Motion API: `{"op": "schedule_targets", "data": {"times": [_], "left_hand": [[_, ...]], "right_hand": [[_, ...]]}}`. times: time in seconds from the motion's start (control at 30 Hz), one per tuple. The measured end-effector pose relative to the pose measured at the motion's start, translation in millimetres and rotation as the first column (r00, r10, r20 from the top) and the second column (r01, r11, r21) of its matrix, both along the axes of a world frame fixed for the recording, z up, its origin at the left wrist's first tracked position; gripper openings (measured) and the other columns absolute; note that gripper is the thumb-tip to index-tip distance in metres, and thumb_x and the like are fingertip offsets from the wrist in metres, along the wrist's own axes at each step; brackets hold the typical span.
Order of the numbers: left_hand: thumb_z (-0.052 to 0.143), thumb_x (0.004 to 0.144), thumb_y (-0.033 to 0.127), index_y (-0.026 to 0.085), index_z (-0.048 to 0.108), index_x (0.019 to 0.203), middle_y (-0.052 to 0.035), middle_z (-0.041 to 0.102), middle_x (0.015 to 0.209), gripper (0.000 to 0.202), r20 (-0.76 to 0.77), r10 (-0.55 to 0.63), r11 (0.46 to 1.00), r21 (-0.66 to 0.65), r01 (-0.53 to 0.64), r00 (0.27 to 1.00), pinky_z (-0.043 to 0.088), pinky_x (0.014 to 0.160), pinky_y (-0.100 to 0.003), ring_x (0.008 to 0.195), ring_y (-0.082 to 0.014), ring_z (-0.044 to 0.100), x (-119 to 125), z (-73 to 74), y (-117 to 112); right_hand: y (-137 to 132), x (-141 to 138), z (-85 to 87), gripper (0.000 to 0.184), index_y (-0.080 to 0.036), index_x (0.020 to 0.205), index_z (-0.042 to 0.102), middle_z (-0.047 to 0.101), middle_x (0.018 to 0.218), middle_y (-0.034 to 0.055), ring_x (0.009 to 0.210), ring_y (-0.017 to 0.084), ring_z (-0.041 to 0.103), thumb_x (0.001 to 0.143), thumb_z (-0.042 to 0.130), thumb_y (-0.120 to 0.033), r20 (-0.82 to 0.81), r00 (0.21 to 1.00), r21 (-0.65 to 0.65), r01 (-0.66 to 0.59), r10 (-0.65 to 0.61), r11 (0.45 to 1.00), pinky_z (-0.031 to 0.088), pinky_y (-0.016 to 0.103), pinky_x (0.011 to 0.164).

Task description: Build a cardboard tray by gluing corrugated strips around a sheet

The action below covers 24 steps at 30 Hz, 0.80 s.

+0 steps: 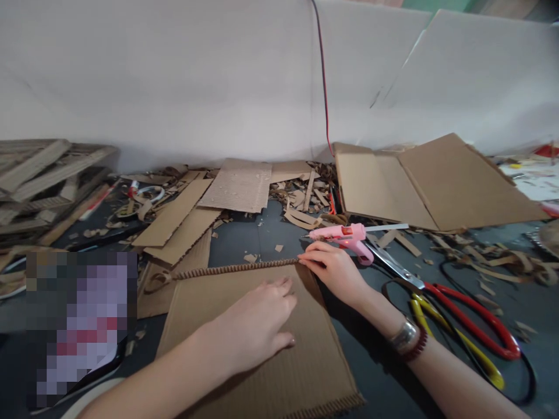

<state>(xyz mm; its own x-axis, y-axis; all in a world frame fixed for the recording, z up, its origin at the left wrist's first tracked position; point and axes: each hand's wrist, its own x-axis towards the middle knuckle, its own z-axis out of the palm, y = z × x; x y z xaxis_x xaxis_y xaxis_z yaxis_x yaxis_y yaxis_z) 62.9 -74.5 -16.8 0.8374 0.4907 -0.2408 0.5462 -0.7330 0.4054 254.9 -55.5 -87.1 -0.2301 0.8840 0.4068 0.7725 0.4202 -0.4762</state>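
A brown corrugated cardboard sheet [279,361] lies flat on the dark table in front of me. My left hand [257,320] rests palm down on it, fingers stretched flat. Along the sheet's far edge runs a thin corrugated cardboard strip [231,269], standing on its edge. My right hand [334,269] pinches the right end of that strip at the sheet's far right corner. A bracelet and beads sit on my right wrist.
A pink glue gun [345,235] lies just beyond my right hand. Red-handled scissors [463,317] and yellow-handled scissors [454,343] lie to the right. Large cardboard pieces [428,183], scraps and strips cover the back of the table. A red cable [323,87] hangs down the white wall.
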Motion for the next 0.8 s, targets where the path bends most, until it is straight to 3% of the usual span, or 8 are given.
{"op": "schedule_targets", "data": {"times": [0.23,0.47,0.63,0.73,0.8], "left_hand": [[0.062,0.074,0.024,0.005,0.055,0.110,-0.0245,0.042,0.131,0.041,0.023,0.017,1.000,-0.019,-0.016,1.000,0.036,0.098,-0.046,0.121,-0.0334,0.040,-1,-2.8,1],[0.063,0.074,0.025,0.002,0.056,0.110,-0.0271,0.043,0.129,0.043,-0.017,0.008,1.000,0.003,-0.008,1.000,0.036,0.098,-0.044,0.120,-0.0337,0.041,0,-0.6,1],[0.064,0.072,0.021,0.002,0.055,0.112,-0.0273,0.040,0.131,0.045,0.011,0.006,1.000,0.017,-0.006,1.000,0.037,0.097,-0.044,0.120,-0.0347,0.041,-1,2.9,-4],[0.061,0.074,0.020,0.005,0.056,0.111,-0.0251,0.042,0.130,0.041,-0.013,0.059,0.998,0.040,-0.058,0.998,0.034,0.099,-0.046,0.122,-0.0341,0.038,-5,18.7,-16],[0.060,0.074,0.021,0.011,0.054,0.116,-0.0193,0.043,0.132,0.044,-0.050,0.126,0.991,0.038,-0.125,0.991,0.036,0.098,-0.046,0.121,-0.0317,0.041,-15,29.8,-27]], "right_hand": [[1,0,-2.5,0.015,-0.019,0.081,0.069,0.066,0.081,0.0035,0.070,0.015,0.062,0.081,0.054,-0.017,-0.014,1.000,0.022,0.008,-0.008,1.000,0.051,0.026,0.067],[-9,5,6.0,0.021,-0.018,0.099,0.065,0.068,0.097,0.0066,0.087,0.019,0.063,0.080,0.056,-0.022,-0.009,0.999,0.114,0.046,-0.045,0.992,0.050,0.030,0.075],[-25,14,28.8,0.019,-0.017,0.076,0.067,0.067,0.064,0.0031,0.054,0.013,0.057,0.083,0.051,-0.024,-0.060,0.988,0.239,0.153,-0.142,0.959,0.045,0.024,0.057],[-34,25,42.6,0.033,-0.017,0.059,0.062,0.055,0.044,-0.0003,0.038,0.009,0.043,0.084,0.048,-0.031,-0.020,0.962,0.292,0.267,-0.273,0.918,0.035,0.021,0.043],[-38,36,48.5,0.043,-0.018,0.049,0.057,0.048,0.038,-0.0015,0.034,0.009,0.040,0.085,0.044,-0.038,0.073,0.933,0.277,0.320,-0.352,0.906,0.031,0.021,0.040]]}}
